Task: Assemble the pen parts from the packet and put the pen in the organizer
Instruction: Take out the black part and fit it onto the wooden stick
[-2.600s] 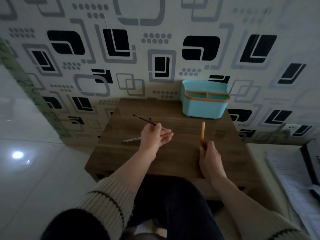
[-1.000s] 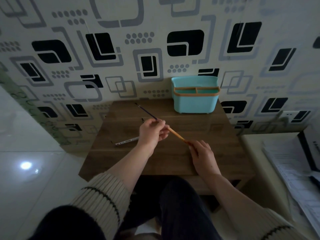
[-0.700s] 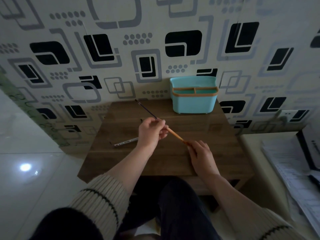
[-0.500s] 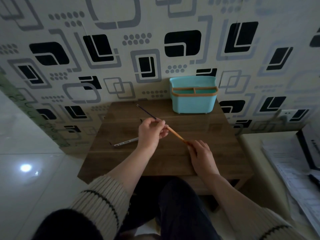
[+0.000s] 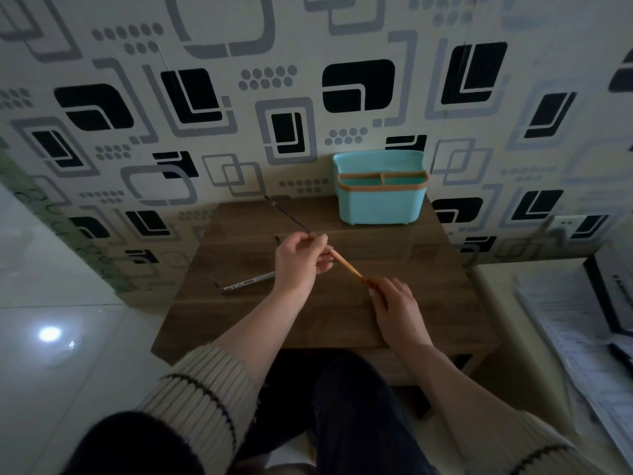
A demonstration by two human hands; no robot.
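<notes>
My left hand [image 5: 299,260] pinches a thin dark pen refill [image 5: 287,214] that sticks up and away to the left. My right hand [image 5: 394,305] grips the near end of an orange pen barrel [image 5: 346,265], which slants up-left to meet my left fingers. The joint between refill and barrel is hidden by my left hand. A teal organizer [image 5: 380,205] with an orange rim and divided compartments stands at the table's back right, against the wall. A clear packet [image 5: 245,282] lies flat on the table to the left of my left hand.
The small wooden table [image 5: 428,303] stands against a patterned wall. A small dark piece [image 5: 278,239] lies beside my left hand. Papers and a dark box [image 5: 613,303] sit on a surface to the right. Glossy tiled floor lies to the left.
Earlier the hands were apart, with the barrel upright in my right hand. They came together, and over the last second the refill and barrel stay lined up with little movement.
</notes>
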